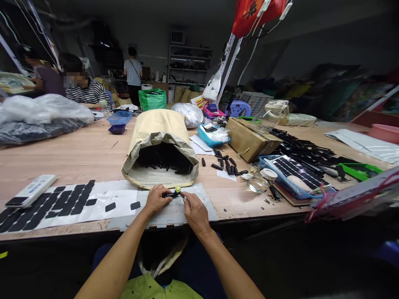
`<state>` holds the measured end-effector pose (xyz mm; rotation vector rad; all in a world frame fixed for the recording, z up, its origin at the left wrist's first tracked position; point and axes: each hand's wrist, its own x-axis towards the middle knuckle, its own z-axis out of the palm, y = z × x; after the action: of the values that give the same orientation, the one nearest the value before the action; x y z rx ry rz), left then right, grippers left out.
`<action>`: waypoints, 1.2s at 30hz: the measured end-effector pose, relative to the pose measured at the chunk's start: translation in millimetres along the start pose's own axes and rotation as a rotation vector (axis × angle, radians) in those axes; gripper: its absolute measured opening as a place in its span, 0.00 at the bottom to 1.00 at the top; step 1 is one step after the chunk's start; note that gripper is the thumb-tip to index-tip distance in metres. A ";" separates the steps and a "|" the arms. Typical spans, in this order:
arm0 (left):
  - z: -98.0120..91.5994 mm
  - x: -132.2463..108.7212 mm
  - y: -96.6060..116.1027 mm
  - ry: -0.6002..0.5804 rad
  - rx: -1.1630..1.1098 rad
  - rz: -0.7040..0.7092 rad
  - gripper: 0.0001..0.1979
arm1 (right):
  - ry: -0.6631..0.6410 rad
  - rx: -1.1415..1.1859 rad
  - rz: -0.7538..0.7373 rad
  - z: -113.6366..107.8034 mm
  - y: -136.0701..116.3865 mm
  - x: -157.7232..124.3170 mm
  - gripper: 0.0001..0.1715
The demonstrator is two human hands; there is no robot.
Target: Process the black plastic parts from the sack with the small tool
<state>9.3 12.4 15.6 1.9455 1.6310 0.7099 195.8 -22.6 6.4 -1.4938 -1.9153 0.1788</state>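
My left hand point(156, 200) is closed on a small black plastic part point(171, 194), held just above the white sheet point(174, 211) at the table's near edge. My right hand point(193, 211) pinches a thin tool with a green-yellow tip point(178, 189) that meets the part. Directly behind both hands lies an open tan woven sack point(158, 141) on its side, its mouth showing several more black parts point(166, 162).
Black adhesive pads on backing paper point(59, 203) and a white remote point(31, 190) lie at left. Loose black parts point(226, 162), a cardboard box point(249, 139), a solar panel point(293, 170) and a glass jar point(260, 180) sit at right. Other people sit at far left.
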 end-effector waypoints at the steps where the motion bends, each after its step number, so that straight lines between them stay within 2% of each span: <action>1: -0.2 0.0 0.2 -0.003 0.000 0.000 0.10 | 0.005 -0.003 0.001 -0.3 -1.2 0.9 0.20; 5: 0.1 -0.1 -0.3 -0.004 0.001 0.008 0.09 | 0.017 0.045 -0.021 1.4 -8.8 1.6 0.20; 11: 1.5 0.1 -3.2 -0.004 0.006 0.025 0.08 | -0.050 0.087 -0.013 6.4 -11.3 -1.2 0.19; 17: 0.5 -0.2 -0.4 0.006 0.015 0.012 0.10 | 0.026 -0.045 0.027 -3.0 15.9 24.4 0.18; 22: 3.0 -1.6 -1.2 0.018 0.029 0.009 0.09 | -0.014 -0.272 0.043 5.1 44.6 36.1 0.17; 28: 2.0 3.7 -4.8 0.028 0.021 0.060 0.10 | -0.032 -0.384 0.064 12.8 46.6 31.8 0.16; 30: 1.2 -6.2 0.2 0.057 -0.030 0.106 0.10 | -0.042 -0.388 0.064 12.3 44.9 32.1 0.16; 32: 3.3 -30.1 7.7 0.063 -0.122 0.167 0.11 | -0.048 -0.396 0.064 12.1 44.0 32.9 0.16; 34: 9.9 -65.7 13.6 -0.006 -0.202 0.229 0.13 | -0.053 -0.409 0.064 12.5 43.8 33.3 0.16; 36: 21.6 -103.2 13.2 -0.136 -0.199 0.269 0.14 | -0.056 -0.427 0.065 13.3 43.7 33.3 0.16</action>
<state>18.3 -92.4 0.9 2.0372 1.1833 0.7904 219.7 25.5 -11.0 -1.8432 -2.0378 -0.1731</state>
